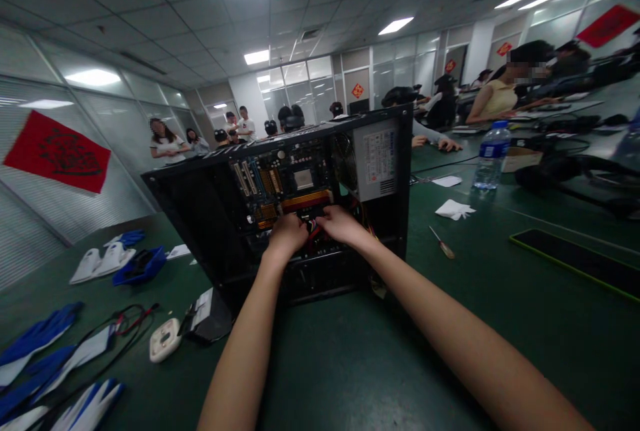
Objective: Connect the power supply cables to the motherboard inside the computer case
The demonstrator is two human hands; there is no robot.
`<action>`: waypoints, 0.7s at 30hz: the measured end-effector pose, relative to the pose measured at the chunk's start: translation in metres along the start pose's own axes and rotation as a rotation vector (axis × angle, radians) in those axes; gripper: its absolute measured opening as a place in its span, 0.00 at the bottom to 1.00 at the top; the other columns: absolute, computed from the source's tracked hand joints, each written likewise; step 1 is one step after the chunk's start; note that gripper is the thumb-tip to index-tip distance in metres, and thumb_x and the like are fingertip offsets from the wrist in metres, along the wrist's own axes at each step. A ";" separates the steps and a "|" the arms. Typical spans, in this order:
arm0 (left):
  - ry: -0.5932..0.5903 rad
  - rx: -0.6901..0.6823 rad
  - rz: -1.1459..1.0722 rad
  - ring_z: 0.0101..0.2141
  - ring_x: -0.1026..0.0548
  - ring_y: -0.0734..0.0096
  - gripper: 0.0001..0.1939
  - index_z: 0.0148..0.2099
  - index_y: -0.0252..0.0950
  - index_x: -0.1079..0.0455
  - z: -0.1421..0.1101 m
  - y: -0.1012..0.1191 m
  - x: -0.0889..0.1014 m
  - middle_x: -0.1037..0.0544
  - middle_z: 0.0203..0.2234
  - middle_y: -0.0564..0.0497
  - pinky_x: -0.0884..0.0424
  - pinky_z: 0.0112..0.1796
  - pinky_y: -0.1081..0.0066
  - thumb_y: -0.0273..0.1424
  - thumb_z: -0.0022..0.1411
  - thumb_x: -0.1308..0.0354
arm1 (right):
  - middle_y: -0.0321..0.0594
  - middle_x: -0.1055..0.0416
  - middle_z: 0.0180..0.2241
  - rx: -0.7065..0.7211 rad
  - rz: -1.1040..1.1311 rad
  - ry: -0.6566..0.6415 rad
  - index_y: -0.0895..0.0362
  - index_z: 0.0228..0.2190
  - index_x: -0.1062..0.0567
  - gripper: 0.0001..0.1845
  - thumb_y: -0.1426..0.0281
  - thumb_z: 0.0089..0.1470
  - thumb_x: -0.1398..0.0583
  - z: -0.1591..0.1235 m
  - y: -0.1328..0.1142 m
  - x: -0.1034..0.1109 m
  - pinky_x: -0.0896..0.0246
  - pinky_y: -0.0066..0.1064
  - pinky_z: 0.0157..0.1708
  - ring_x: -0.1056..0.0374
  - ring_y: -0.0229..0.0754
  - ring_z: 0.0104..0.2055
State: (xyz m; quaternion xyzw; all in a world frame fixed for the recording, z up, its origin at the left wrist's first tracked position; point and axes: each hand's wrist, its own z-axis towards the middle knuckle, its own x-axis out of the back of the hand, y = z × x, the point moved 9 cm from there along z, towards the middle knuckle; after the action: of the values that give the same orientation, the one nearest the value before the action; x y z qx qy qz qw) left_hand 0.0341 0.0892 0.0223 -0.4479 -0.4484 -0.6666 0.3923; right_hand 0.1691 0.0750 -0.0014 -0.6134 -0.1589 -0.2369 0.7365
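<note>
An open computer case [330,269] stands upright in the middle of the green surface [330,357], its uncovered side facing the person. Both hands reach inside, below the red and yellow memory slots [306,203] of the motherboard [257,194]. The left hand [289,234] has its fingers curled beside a small bundle of coloured cables [314,225]; the right hand [341,225] has its fingertips at the bundle's other side. Whether either hand grips it, I cannot tell. A power supply [377,161] sits in the case's upper right corner.

Near the case's lower left corner lie a black box with a pale label [207,316] and a white rounded device [165,340]. Blue-and-white gloves [40,351] spread toward the surface's near left corner, while a blue tray [143,269] and white gloves [103,262] lie by its left edge. Right of the case are a screwdriver [443,244], a crumpled white glove [454,209] and a water bottle [491,157], the bottle upright. A co-worker's hand [449,145] rests farther across the surface.
</note>
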 end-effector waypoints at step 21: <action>-0.005 -0.028 -0.091 0.39 0.20 0.59 0.17 0.39 0.37 0.19 0.003 -0.009 -0.006 0.16 0.39 0.40 0.33 0.36 0.69 0.39 0.67 0.48 | 0.32 0.35 0.19 -0.563 0.644 -0.231 0.59 0.28 0.35 0.15 0.73 0.70 0.49 -0.007 0.019 -0.036 0.43 0.22 0.19 0.37 0.32 0.18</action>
State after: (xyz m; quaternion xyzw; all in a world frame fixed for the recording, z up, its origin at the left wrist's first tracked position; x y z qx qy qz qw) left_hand 0.0285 0.0955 0.0151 -0.4341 -0.4597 -0.6890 0.3543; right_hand 0.1487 0.0764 -0.0373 -0.8307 0.0300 0.0408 0.5545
